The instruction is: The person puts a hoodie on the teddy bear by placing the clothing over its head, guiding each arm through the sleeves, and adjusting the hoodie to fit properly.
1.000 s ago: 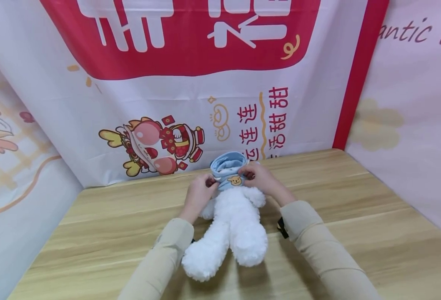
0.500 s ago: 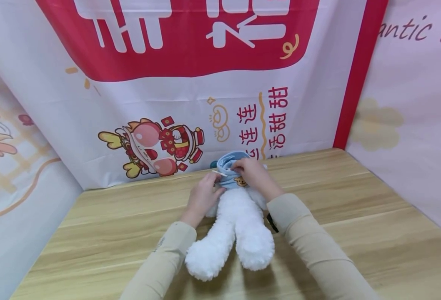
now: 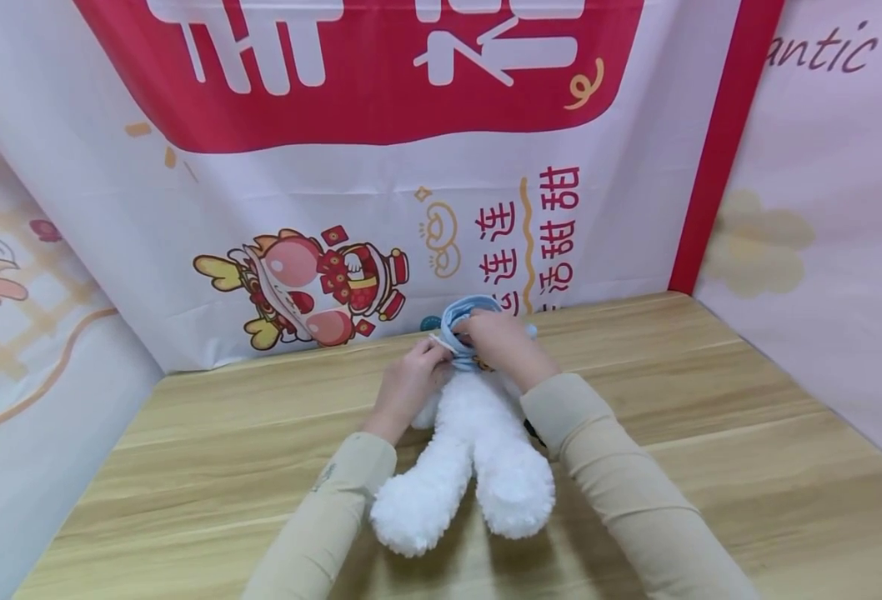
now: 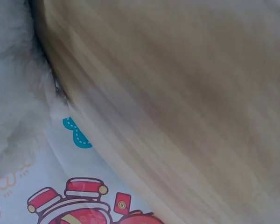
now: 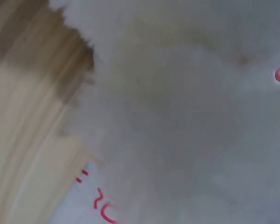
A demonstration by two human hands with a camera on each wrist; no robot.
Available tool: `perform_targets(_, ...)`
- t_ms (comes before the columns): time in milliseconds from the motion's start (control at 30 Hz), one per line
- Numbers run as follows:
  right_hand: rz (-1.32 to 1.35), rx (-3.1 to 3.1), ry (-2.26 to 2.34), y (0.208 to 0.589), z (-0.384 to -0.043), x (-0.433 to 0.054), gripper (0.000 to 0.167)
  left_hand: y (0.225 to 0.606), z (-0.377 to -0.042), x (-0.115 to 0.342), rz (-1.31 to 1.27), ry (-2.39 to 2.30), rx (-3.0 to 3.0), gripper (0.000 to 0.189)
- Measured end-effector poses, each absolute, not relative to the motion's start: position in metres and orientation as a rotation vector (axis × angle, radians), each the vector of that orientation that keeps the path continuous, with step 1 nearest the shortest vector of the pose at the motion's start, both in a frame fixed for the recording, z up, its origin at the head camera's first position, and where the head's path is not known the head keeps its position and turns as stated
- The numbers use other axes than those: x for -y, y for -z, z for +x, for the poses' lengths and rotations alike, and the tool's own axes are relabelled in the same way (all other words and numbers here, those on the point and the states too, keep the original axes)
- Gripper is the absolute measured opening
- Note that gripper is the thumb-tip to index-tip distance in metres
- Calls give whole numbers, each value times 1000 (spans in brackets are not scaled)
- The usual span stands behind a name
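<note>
A white plush toy (image 3: pixel 471 417) lies on its back on the wooden table, legs toward me. Bunched round its upper end is a small blue doll shirt (image 3: pixel 477 302), its round opening facing up. My left hand (image 3: pixel 407 387) pinches the pale edge of the shirt on the left. From the right, my right hand (image 3: pixel 512 346) reaches over the shirt, its fingers gripping cloth at the opening and covering most of the bear patch. The toy's head is hidden. White fur (image 4: pixel 14 88) fills the left side of the left wrist view, and blurred fur (image 5: pixel 154 93) most of the right wrist view.
The wood-grain table (image 3: pixel 223 467) runs back to a printed red-and-white cloth (image 3: pixel 336 192) hanging upright right behind the toy. Another printed cloth (image 3: pixel 824 208) stands along the right side. A dark wrist strap (image 3: pixel 534 433) shows beside the right sleeve.
The right hand has moved left and up from the shirt's right side to its opening, covering the bear patch. The left hand has shifted slightly right along the edge, and the toy moved slightly right.
</note>
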State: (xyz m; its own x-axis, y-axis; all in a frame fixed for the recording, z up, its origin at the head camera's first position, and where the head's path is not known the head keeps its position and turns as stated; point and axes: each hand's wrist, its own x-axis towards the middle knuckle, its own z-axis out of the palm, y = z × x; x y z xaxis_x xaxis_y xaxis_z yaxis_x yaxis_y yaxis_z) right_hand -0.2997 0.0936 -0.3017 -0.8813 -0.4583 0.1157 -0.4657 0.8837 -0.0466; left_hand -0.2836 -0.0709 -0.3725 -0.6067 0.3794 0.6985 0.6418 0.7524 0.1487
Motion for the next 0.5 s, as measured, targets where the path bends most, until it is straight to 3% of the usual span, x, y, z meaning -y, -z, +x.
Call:
perform_targets(300, 736, 2971, -20, 304, -303, -84, 33, 369, -287, 74, -818, 293, 2192, 6)
perform_targets(500, 623, 2955, -205, 311, -306, -90, 31, 364, -285, 73, -807, 93, 2283, 5)
